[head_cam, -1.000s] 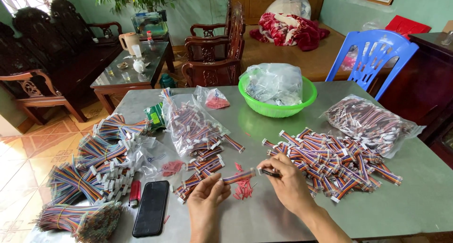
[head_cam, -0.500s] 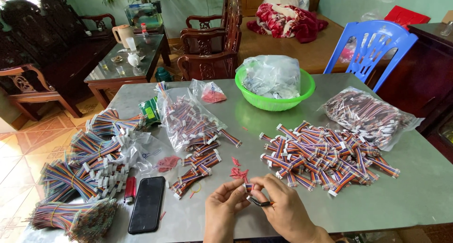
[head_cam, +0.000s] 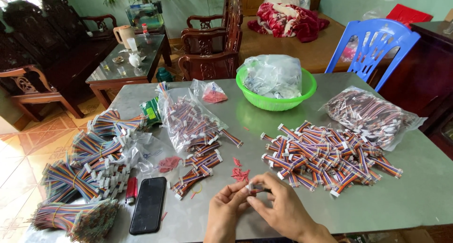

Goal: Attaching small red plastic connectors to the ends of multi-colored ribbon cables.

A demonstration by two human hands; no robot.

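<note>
Left hand (head_cam: 229,210) & right hand (head_cam: 278,207) are both pinching a small ribbon-cable connector (head_cam: 256,188) w/ fingertips, at table's 6 o'clock. Loose cable pile (head_cam: 325,155) is lying at 2 o'clock, phone (head_cam: 148,204) at 9, green bowl (head_cam: 276,89) at 12.

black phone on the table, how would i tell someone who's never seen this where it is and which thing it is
Start at the grey table and go to its near left edge, left of the person's left hand. The black phone lies flat there, screen dark, beside a small red lighter. It is the only plain black slab among the rainbow-coloured ribbon cable bundles.
</note>
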